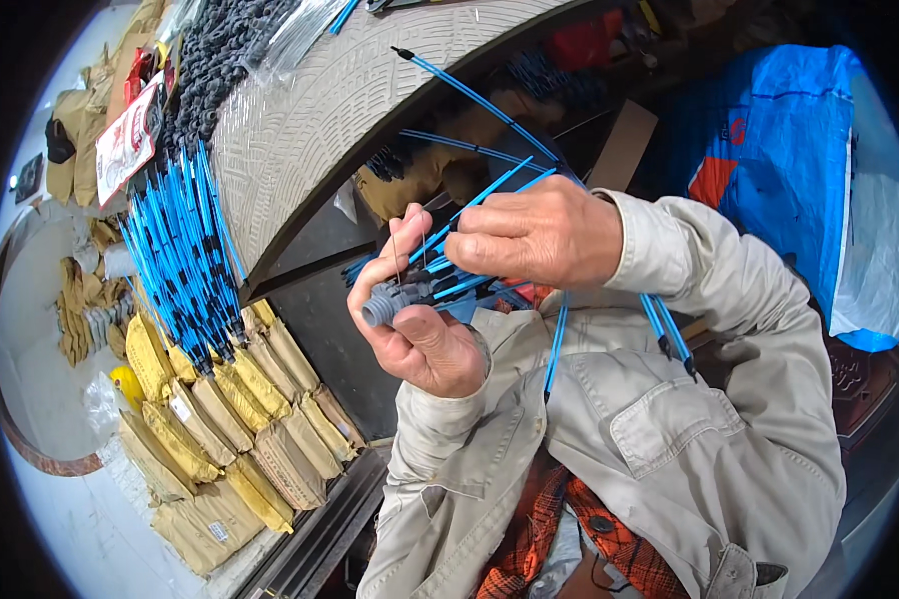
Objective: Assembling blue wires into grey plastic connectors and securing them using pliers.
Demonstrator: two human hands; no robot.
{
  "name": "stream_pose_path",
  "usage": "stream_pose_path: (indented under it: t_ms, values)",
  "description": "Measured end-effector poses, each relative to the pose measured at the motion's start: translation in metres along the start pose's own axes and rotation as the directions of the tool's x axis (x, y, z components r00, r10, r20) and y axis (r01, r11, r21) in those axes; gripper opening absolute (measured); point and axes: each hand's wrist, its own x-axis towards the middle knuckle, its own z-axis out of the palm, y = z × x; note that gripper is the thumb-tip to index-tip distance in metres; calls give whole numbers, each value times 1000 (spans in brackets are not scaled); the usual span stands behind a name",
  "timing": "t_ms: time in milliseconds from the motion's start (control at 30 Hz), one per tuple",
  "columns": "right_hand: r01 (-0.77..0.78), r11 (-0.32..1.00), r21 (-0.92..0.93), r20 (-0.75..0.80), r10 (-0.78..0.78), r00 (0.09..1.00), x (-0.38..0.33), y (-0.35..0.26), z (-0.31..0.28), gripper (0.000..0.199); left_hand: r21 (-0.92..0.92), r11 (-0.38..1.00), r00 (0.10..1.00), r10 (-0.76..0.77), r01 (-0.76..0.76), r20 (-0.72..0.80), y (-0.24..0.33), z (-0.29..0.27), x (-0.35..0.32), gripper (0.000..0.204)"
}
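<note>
My left hand (430,344) is closed around a grey ribbed plastic fitting (382,307), its round open end toward the left. Thin dark wires or pins (400,262) stand up beside the fingers. Blue rods with black sleeves (459,284) run from the fitting under my right hand (544,235). The right fingers are bent and pressed together over these rods; what lies between the fingertips is hidden. More blue rods (559,344) hang below the hands, in front of my beige jacket. Others reach up past the right hand, one with a black tip (402,53).
A grey patterned tabletop (320,110) curves across the upper left, with a pile of dark grey parts (215,65). A bundle of blue rods (180,250) leans beside its edge, above stacked brown paper packets (240,409). A blue bag (789,170) stands at right.
</note>
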Motion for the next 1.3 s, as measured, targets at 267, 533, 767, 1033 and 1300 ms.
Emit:
stream_pose_path:
  t_ms: [267, 533, 767, 1033, 1300]
  values:
    - [155, 983, 103, 19, -158, 987, -5, 26, 2, 15, -49, 999, 1000, 15, -13, 26, -6, 11, -2, 44]
    - [158, 969, 187, 75, -175, 982, -11, 24, -3, 12, -73, 995, 998, 64, -63, 14, -5, 22, -6, 33]
    - [-144, 932, 332, 161, 94, 983, -21, 3, -30, 8, 16, 996, 989, 89, -91, 119, 4, 23, -2, 19]
    - [-464, 657, 594, 355, 303, 884, -30, 2, -40, 15, -4, 990, 976, 140, -141, 168, 8, 28, -13, 26]
    - [-581, 562, 588, 345, 476, 809, -15, 3, -46, 10, -178, 982, 998, 68, -64, 19, 0, 8, -17, 28]
